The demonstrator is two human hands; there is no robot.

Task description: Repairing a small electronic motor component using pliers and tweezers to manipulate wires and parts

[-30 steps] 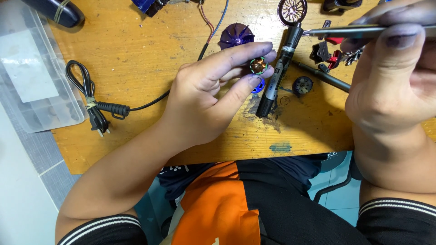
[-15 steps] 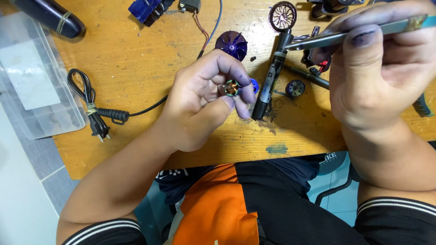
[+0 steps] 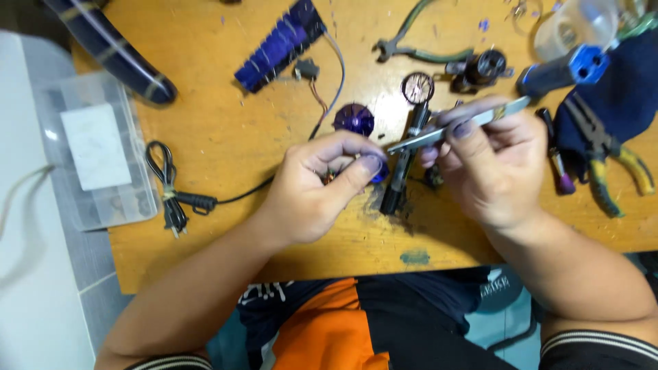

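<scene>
Tweezers (image 3: 452,129) are pinched in the right hand (image 3: 490,171) and aimed at a small part held in the left hand (image 3: 322,185).

Left-hand fingers are curled shut around a small coppery motor part (image 3: 330,178), thumb pressed over it, above the middle of the wooden bench (image 3: 226,144). The silvery tweezer tips are brought just beside the left thumb. A black rod with a spoked wheel (image 3: 417,88) lies between the hands. A purple fan (image 3: 354,118) sits just beyond the left hand. Pliers (image 3: 610,164) lie near the right edge, a clear plastic box (image 3: 96,157) at the left edge.
</scene>
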